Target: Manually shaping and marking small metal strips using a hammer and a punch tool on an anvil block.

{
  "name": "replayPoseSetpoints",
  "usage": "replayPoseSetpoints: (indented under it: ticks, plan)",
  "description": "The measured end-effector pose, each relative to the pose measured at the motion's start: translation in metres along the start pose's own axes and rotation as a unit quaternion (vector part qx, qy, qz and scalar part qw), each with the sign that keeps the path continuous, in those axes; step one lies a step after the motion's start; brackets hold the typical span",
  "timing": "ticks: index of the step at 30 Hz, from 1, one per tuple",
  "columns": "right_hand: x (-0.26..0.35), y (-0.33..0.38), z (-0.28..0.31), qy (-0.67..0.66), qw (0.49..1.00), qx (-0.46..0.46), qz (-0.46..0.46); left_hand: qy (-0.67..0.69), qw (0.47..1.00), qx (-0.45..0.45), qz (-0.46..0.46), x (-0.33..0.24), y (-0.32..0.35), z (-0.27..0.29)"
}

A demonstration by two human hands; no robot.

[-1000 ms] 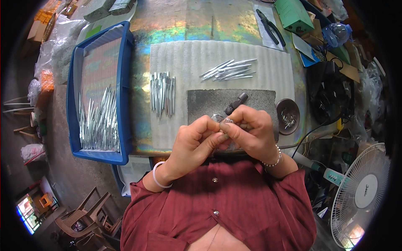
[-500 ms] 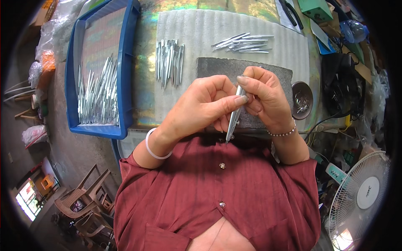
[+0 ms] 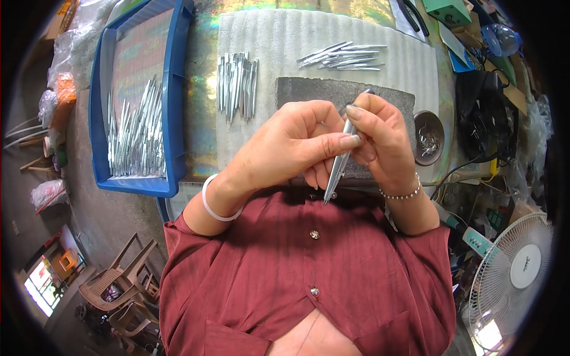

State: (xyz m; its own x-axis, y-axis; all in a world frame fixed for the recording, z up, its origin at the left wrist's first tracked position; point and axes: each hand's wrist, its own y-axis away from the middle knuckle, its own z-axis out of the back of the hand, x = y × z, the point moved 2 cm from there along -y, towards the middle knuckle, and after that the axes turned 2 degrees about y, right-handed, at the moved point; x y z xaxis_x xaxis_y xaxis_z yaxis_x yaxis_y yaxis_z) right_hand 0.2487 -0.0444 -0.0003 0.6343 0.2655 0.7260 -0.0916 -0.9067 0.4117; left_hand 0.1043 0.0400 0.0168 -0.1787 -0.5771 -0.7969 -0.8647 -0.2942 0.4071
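Observation:
Close in front of my shirt, a slim silver drawing compass (image 3: pixel 337 170) slants with its pointed end down toward me. My left hand (image 3: pixel 291 142) is closed on it, thumb laid across its upper part. My right hand (image 3: pixel 383 127) pinches the top end between thumb and fingers. A small dark tip shows above the right fingers; what it belongs to is hidden. Beneath both hands lies a dark grey slab (image 3: pixel 309 90). Beyond it are a loose pile of silver pointed legs (image 3: pixel 344 56) and, to the left, a row of similar flat legs (image 3: pixel 237 86).
A blue tray (image 3: pixel 172 113) at the left holds many silver strips (image 3: pixel 139 139). Right of the slab stands a round dark bowl (image 3: pixel 428 137) with tiny metal parts. Black-handled pliers (image 3: pixel 414 16) lie at the far right. A white fan (image 3: pixel 516 267) stands at lower right.
The compass has shifted slightly right and its top end is tilted a little further right. My right fingers have lifted slightly, and the dark tip now shows above them. Both hands keep their grip.

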Motion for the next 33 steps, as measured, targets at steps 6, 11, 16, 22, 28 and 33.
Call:
replayPoseSetpoints:
  ticks: [6,11,16,22,28,33]
  plan:
    - [-0.001,0.019,0.002,0.010,0.998,-0.042,0.050,-0.032,0.998,0.061,0.001,-0.002,-0.005,-0.009]
    - [-0.010,0.019,0.012,-0.028,0.997,-0.047,0.048,-0.042,0.997,0.056,0.029,0.002,-0.012,-0.010]
    - [-0.012,0.016,0.017,-0.056,0.997,-0.036,0.037,-0.013,0.998,0.045,0.045,0.003,-0.015,-0.012]
    - [-0.007,0.019,0.019,-0.047,0.997,-0.041,0.042,-0.005,0.998,0.052,0.042,0.001,-0.017,-0.016]
    - [0.030,0.022,0.022,0.048,0.995,-0.047,0.069,-0.092,0.992,0.030,-0.079,0.010,0.005,-0.014]
    - [0.114,-0.008,0.083,0.318,0.914,-0.133,0.212,-0.175,0.913,-0.246,-0.275,0.017,0.042,0.001]
